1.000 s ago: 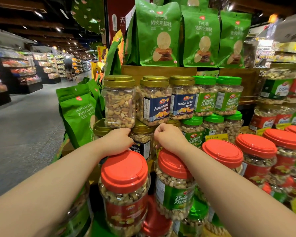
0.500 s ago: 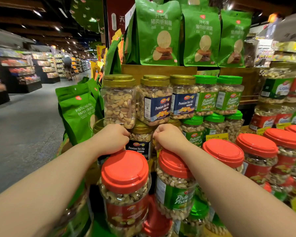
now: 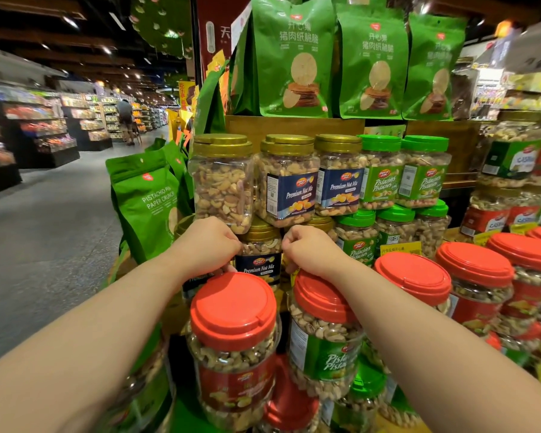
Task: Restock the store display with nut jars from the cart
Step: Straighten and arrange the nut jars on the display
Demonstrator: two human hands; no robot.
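My left hand [image 3: 205,246] grips the far rim of a red-lidded nut jar with a red label [image 3: 233,335]. To its right, my right hand [image 3: 311,253] curls over the red lid of a green-labelled pistachio jar [image 3: 324,345]. Both jars stand upright, side by side, just in front of the store display [image 3: 294,126]. What they rest on is hidden. Behind my hands, gold-lidded Premium Nut Mix jars [image 3: 286,179] and green-lidded pistachio jars [image 3: 383,173] are stacked in two tiers.
Several red-lidded jars [image 3: 413,276] fill the lower right. Green snack bags [image 3: 291,57] hang above the display, and a green pistachio crunch bag [image 3: 147,198] leans at its left. An aisle [image 3: 44,220] opens left, with a person [image 3: 126,120] far down it.
My left hand has shifted slightly up and left at the jar's rim. The right hand and both jars have barely moved.
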